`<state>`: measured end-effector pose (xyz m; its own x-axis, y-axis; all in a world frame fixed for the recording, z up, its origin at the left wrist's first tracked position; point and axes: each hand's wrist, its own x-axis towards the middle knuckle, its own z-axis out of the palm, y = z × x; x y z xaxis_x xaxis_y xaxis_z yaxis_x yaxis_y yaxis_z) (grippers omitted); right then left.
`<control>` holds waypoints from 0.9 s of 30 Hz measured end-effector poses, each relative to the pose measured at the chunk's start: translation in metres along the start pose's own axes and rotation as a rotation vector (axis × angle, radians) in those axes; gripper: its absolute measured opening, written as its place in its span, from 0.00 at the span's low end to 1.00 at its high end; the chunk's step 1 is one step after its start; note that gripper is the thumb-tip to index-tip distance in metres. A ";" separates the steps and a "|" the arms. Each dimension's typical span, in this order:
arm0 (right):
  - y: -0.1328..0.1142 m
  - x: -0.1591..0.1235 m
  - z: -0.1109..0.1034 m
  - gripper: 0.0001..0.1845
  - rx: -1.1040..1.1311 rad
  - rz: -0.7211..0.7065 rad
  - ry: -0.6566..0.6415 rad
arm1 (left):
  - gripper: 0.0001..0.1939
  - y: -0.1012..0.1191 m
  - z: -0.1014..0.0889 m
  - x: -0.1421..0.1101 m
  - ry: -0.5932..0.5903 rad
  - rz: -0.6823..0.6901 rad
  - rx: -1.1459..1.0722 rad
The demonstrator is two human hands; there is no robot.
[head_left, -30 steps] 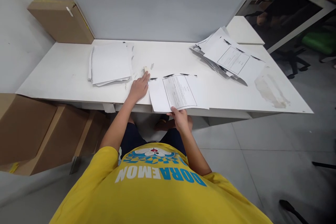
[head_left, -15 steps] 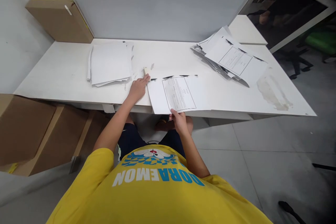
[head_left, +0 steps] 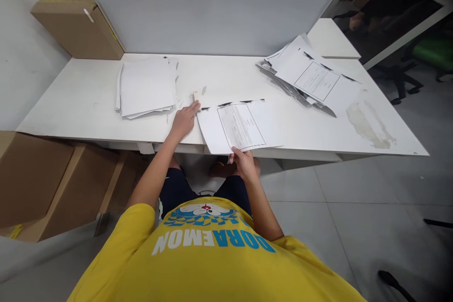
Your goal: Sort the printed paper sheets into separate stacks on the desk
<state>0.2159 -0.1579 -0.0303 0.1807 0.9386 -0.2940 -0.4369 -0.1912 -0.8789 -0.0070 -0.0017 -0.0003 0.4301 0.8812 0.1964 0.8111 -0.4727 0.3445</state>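
The uneven stack of blank-faced paper (head_left: 146,87) at the left could skew further if the left forearm brushes it. Nearer the middle, the left hand (head_left: 184,122) has its fingers stretched forward onto a small pale block (head_left: 196,96); too much sideways push there could skid the block or rumple the adjacent corner of the printed sheet (head_left: 240,127), perhaps smearing the dark marks along its far edge. The near edge reaches past the front of the white desk (head_left: 88,113), so an uneven pull by the right hand (head_left: 245,164) could crease it against the desk edge, and a loosened pinch could let it slip. Farther right, the fanned pile of printed papers (head_left: 314,80) could slide apart if knocked. As for the grip, the left fingertips lie at the sheet's far left corner; whether they clamp the block or merely press it, I cannot tell. The sheet extends forward and to both sides from the right hand, which pinches its near edge, thumb on top and fingers curled below.
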 end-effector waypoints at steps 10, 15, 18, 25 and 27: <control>-0.033 -0.016 -0.026 0.14 0.012 -0.227 0.343 | 0.29 -0.008 -0.003 0.002 0.086 0.025 -0.153; -0.079 0.016 -0.042 0.18 0.022 -0.533 0.479 | 0.27 -0.013 -0.003 0.005 0.108 0.034 -0.165; -0.118 0.063 -0.054 0.18 -0.056 -0.715 0.556 | 0.27 -0.013 -0.002 0.006 0.103 0.033 -0.151; -0.183 0.194 -0.081 0.19 -0.300 -0.821 0.733 | 0.27 -0.012 -0.002 0.004 0.096 0.025 -0.137; -0.190 0.209 -0.086 0.17 -0.396 -0.804 0.719 | 0.27 -0.012 -0.002 0.003 0.097 0.020 -0.133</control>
<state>0.4126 0.0500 0.0432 0.7986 0.4738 0.3713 0.3176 0.1923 -0.9285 -0.0159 0.0068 -0.0015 0.3996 0.8696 0.2900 0.7408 -0.4927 0.4566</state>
